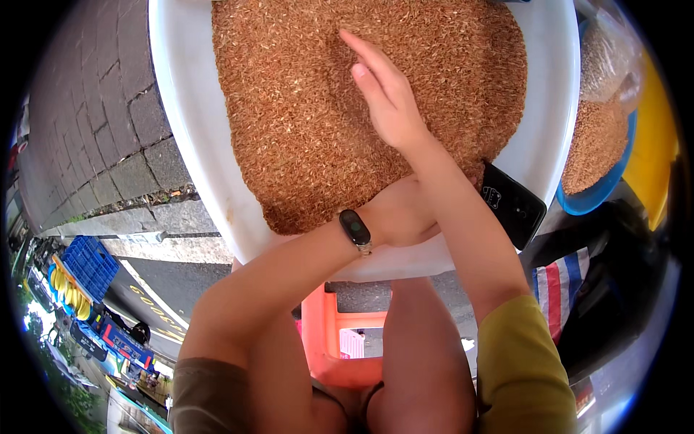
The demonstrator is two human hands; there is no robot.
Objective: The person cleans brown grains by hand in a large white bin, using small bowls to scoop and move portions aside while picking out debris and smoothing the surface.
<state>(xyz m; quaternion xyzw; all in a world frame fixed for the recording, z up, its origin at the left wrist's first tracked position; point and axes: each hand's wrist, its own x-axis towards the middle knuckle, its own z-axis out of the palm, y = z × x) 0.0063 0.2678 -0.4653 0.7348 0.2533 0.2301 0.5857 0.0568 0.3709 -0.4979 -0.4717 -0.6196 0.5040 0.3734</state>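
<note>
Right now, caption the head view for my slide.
Right hand over brown grain in a white tub, forearms crossed.

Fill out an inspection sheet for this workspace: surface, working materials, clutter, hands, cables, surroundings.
Surface: white tray, wide, with raised rim.
Working materials: brown grain, loosely spread across much of the tray.
Clutter: black phone-like object at the tray's near right; whether it is held cannot be told.
Hands: right hand open above the grain, contact unclear; left hand passes beneath the right forearm, fingers hidden; wristband on the left wrist.
Cables: nothing seen.
Surroundings: blue basin of lighter grain at right, striped bag below it; paving and blue crate at left.
</note>
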